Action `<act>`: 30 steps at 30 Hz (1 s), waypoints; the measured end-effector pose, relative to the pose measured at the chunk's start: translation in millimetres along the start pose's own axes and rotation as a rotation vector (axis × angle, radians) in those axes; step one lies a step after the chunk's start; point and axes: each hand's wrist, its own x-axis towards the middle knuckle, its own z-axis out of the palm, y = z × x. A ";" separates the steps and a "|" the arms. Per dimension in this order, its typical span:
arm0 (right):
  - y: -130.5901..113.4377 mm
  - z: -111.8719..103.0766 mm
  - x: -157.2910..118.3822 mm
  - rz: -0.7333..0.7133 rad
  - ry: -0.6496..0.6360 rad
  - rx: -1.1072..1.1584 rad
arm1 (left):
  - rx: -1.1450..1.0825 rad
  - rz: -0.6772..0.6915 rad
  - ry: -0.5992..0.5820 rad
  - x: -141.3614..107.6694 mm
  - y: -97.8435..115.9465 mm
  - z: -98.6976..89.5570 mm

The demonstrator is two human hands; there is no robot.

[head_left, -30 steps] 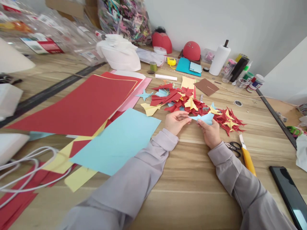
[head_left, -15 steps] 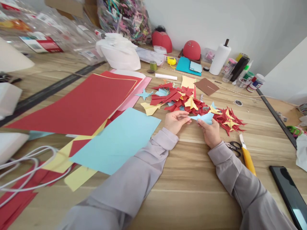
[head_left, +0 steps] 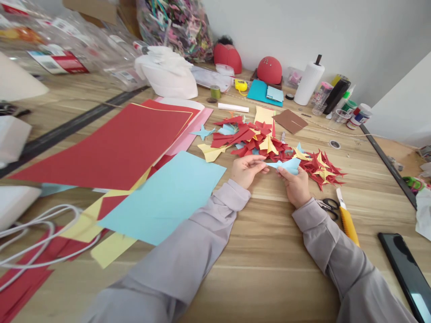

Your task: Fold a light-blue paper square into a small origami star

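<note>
A small folded light blue paper piece [head_left: 290,166] is between my hands, just in front of a heap of folded red, yellow and blue paper pieces [head_left: 242,134]. My right hand [head_left: 296,186] pinches its lower edge, thumb on the near side. At its thin left tip, the fingers of my left hand [head_left: 248,170] are pinched together. More red and yellow pointed pieces [head_left: 323,170] are piled beyond my right hand. Left of my left hand lies a large light blue sheet [head_left: 164,197].
Large red sheets [head_left: 114,143] cover the left of the table [head_left: 269,269]. Black scissors [head_left: 329,207], a yellow cutter [head_left: 349,224] and a phone [head_left: 404,273] lie at the right. A white bottle [head_left: 309,83] and a tape measure [head_left: 240,85] stand behind.
</note>
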 end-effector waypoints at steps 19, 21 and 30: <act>1.1 -0.2 0.7 0.004 0.007 0.009 | 0.042 0.014 0.032 0.8 -0.5 1.7; 0.6 0.0 0.4 0.003 0.009 0.003 | 0.035 0.011 0.022 1.3 -1.2 1.1; 1.3 0.9 1.2 -0.003 0.016 0.049 | -0.029 0.012 -0.008 3.6 -5.7 -2.2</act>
